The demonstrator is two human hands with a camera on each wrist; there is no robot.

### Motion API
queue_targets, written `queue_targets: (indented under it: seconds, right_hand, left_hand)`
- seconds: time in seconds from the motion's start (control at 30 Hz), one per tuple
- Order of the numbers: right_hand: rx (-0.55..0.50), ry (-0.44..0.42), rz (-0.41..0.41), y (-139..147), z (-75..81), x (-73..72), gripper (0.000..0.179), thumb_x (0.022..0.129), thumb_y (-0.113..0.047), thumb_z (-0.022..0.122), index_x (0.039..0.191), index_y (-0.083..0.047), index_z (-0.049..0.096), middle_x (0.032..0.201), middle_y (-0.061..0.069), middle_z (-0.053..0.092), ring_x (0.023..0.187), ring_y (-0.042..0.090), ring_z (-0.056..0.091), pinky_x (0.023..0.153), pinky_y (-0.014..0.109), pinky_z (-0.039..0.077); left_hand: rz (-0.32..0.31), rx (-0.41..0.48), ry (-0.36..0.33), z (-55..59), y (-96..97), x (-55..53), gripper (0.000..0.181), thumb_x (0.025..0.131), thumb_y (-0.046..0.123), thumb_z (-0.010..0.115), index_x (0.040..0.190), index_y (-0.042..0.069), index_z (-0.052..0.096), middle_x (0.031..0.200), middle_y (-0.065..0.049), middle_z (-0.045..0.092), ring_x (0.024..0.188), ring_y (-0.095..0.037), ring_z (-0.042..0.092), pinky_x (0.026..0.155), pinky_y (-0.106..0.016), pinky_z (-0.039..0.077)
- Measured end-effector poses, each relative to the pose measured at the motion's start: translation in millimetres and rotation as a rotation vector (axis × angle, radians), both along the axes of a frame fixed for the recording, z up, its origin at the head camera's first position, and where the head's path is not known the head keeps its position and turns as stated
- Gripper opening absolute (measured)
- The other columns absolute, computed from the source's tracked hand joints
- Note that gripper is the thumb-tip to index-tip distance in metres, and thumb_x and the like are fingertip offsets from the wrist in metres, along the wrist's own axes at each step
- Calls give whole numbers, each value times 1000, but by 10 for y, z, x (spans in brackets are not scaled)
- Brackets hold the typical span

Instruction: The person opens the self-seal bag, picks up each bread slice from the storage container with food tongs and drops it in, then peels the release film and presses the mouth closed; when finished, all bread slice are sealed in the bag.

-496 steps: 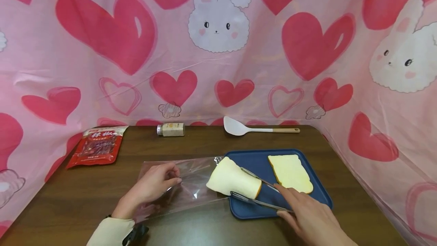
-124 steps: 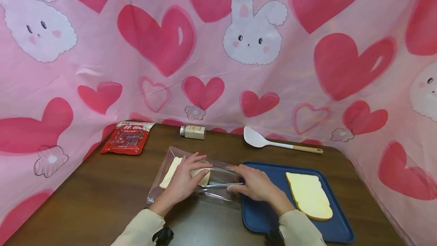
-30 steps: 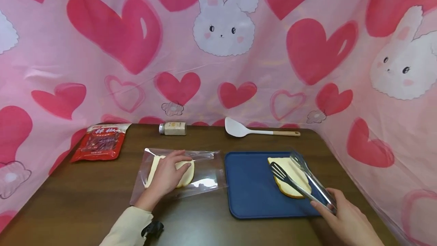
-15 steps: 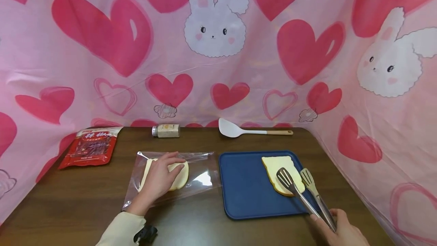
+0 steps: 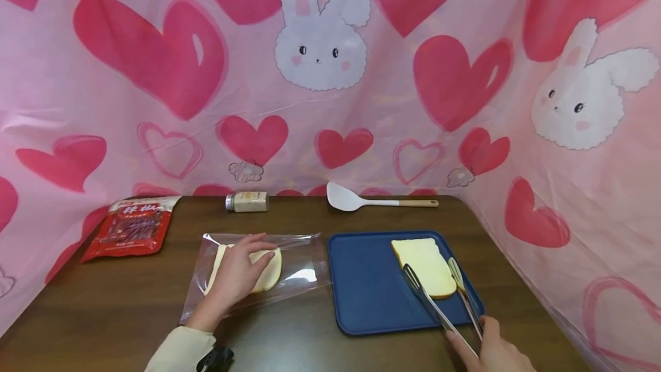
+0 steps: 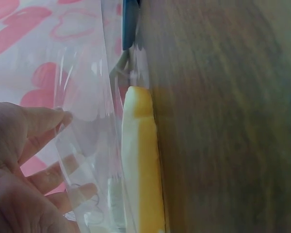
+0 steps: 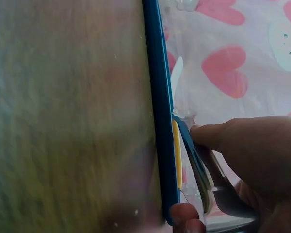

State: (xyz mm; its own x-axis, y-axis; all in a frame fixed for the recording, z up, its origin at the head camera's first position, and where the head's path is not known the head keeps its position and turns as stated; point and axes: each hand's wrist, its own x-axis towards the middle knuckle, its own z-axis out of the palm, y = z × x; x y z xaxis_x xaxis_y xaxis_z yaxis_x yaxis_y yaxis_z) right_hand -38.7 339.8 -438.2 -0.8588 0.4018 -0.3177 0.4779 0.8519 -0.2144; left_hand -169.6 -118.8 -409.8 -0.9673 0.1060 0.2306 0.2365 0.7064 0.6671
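My left hand (image 5: 240,271) is over a clear plastic bag (image 5: 304,257) with a bread slice (image 5: 271,271) inside. In the left wrist view, thumb and fingertips pinch the raised upper film, and the slice's yellow crust (image 6: 148,170) lies below on the table side. My right hand (image 5: 490,352) grips metal tongs (image 5: 439,314) near their handle end. The tongs' arms are spread, with slotted tips at the left and right sides of a second bread slice (image 5: 426,263). That slice lies flat on a blue tray (image 5: 366,286). In the right wrist view, the tongs (image 7: 223,194) slant up from the tray's edge.
At the back of the wooden table (image 5: 289,332) lie a red food packet (image 5: 131,228), a seasoning jar (image 5: 248,201) and a white spatula (image 5: 343,197) with a wooden handle end. A pink heart-and-rabbit cloth (image 5: 382,108) encloses the back and sides.
Earlier, the tongs put the first slice into the bag. They then moved right over the tray and now come down astride the second slice. The left hand has stayed at the bag lately.
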Motion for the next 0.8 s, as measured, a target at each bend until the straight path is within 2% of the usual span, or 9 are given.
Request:
queue_targets:
  seconds: [0.13, 0.37, 0.5, 0.73, 0.8]
  right_hand:
    - [34, -51, 29, -5, 53, -40, 127, 78, -95, 54, 138, 16, 39, 104, 36, 66, 80, 38, 68, 79, 65, 58]
    - [50, -99, 46, -24, 134, -68, 129, 78, -98, 49, 142, 13, 40, 115, 37, 65, 88, 42, 69, 82, 69, 56]
    - [43, -55, 60, -7, 130, -51, 121, 82, -94, 50, 144, 9, 40, 113, 36, 67, 89, 44, 69, 79, 69, 56]
    - [44, 50, 109, 28, 87, -45, 106, 86, -86, 58, 141, 4, 44, 98, 25, 71, 80, 38, 69, 69, 63, 56]
    - [45, 83, 123, 30, 69, -40, 101, 88, -81, 60, 141, 3, 45, 98, 25, 72, 81, 40, 70, 67, 62, 55]
  left_hand:
    - [5, -2, -18, -2, -9, 8, 21, 99, 16, 73, 116, 10, 81, 147, -22, 63, 144, -51, 49, 120, -73, 29]
    - [0, -2, -23, -5, -7, 7, 21, 98, 16, 73, 117, 9, 81, 146, -23, 63, 144, -52, 49, 120, -73, 29]
    - [-3, 0, -26, -2, 0, 10, 22, 99, 16, 73, 118, 8, 81, 147, -23, 63, 144, -51, 50, 121, -73, 28]
    - [-13, 2, -6, -4, 12, -9, 22, 98, 15, 73, 117, 7, 81, 146, -24, 63, 142, -51, 52, 120, -75, 26]
    - [-14, 2, -3, -6, 11, -9, 22, 98, 15, 73, 117, 7, 81, 146, -25, 63, 142, -51, 52, 120, -75, 25]
